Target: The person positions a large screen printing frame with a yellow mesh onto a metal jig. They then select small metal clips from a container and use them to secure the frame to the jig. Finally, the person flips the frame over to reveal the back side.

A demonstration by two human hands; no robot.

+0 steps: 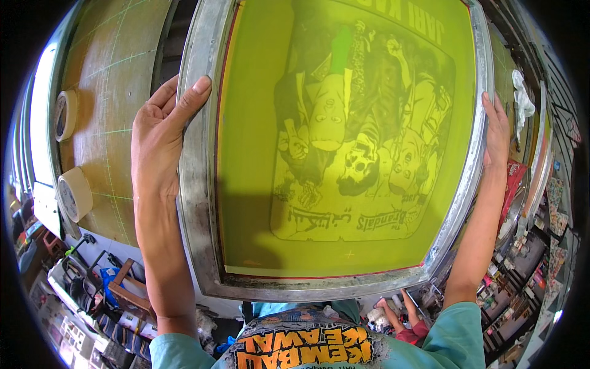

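Observation:
Between my two hands I hold up a screen printing frame (200, 154) with a grey metal border. Its yellow-green mesh (246, 184) carries a picture of several figures and lettering, seen upside down, with a brighter green patch near the upper middle. My left hand (161, 123) grips the left side, thumb over the front face and fingers behind the edge. At the right side my right hand (495, 126) clasps the outer edge; part of its fingers is hidden by the frame. The frame's lower edge is close to my chest.
A brown board with green grid lines (117, 154) lies to the left, holding two tape rolls (75, 194). A white cloth (522, 101) and a red packet (515, 184) are at the right. A wooden stool (129, 286) stands lower left. Below right, another person's bare limbs (399, 313) show.

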